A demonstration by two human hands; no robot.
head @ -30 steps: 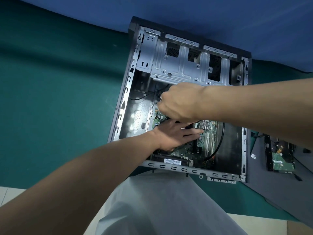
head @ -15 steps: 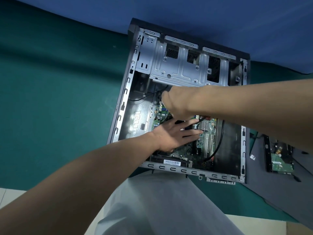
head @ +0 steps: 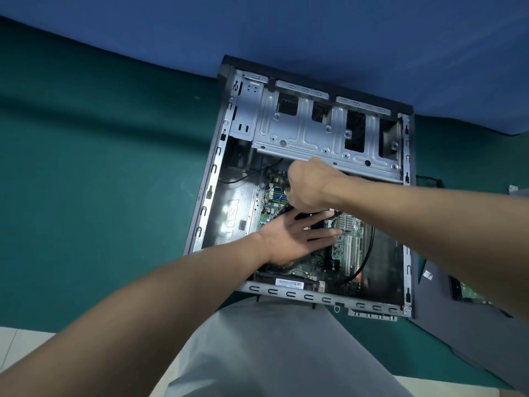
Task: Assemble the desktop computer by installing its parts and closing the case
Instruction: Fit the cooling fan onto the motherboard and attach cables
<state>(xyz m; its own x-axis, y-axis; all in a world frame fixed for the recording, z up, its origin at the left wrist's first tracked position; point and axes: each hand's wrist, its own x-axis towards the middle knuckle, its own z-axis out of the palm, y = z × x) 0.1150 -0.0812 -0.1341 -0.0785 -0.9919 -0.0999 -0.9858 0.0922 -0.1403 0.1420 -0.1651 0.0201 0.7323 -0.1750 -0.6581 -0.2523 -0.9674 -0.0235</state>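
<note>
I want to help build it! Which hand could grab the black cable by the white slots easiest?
Probably the left hand: its straight fingers lie flat over the motherboard, holding nothing, tips pointing toward the black cable. The right hand is curled up higher, by the metal drive cage.

My left hand (head: pixel 289 239) lies flat on the motherboard (head: pixel 347 253) inside the open case (head: pixel 213 179); my right hand (head: pixel 307 187) curls above it.

Raised letters (head: pixel 232 222) stamped into the dark metal floor of the case (head: pixel 214 179) run sideways and may read "ISU", though glare blurs them. A white barcode label (head: pixel 289 283) sits at the case's near edge, its print too small to read.
</note>
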